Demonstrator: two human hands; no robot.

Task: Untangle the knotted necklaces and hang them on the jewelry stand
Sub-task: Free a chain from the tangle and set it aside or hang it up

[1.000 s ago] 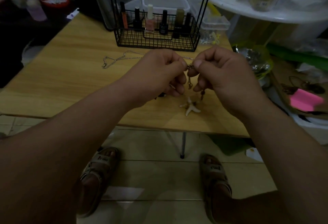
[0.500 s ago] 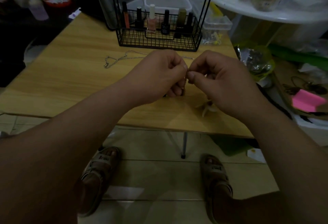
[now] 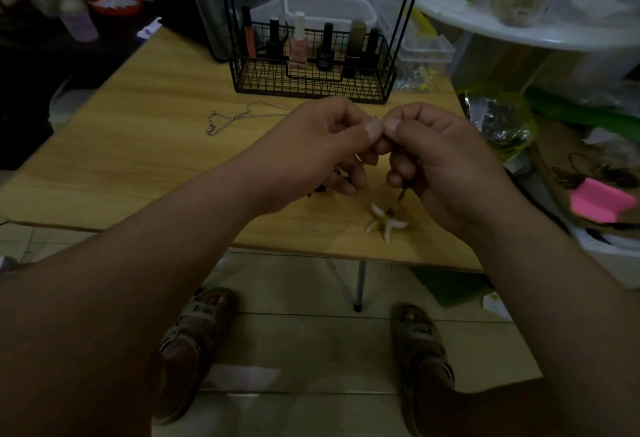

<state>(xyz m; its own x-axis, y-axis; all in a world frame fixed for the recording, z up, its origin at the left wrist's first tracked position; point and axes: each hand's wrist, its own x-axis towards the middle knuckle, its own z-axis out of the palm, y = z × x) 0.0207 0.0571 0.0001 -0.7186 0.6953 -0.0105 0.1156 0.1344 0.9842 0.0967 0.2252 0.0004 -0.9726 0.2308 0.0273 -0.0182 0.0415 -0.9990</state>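
My left hand (image 3: pixel 322 149) and my right hand (image 3: pixel 446 162) meet thumb to thumb above the wooden table (image 3: pixel 145 159), both pinching a knotted necklace whose knot is hidden between the fingertips. A short strand hangs from my right hand down to a white starfish pendant (image 3: pixel 386 223) lying on the table. A silver chain (image 3: pixel 239 117) trails left across the tabletop from behind my left hand. The black wire jewelry stand (image 3: pixel 311 69) rises at the back of the table, with its thin upright rods running out of the top of the view.
Several nail polish bottles (image 3: pixel 298 45) fill the stand's basket. Clear plastic boxes (image 3: pixel 422 48) sit behind it. Cluttered bags and a pink paper pad (image 3: pixel 599 202) lie to the right of the table. My sandalled feet are on the tiled floor below.
My hands stayed together at the knot and shifted slightly. The starfish pendant, partly hidden by my right hand half a second ago, is in plain view again under it.
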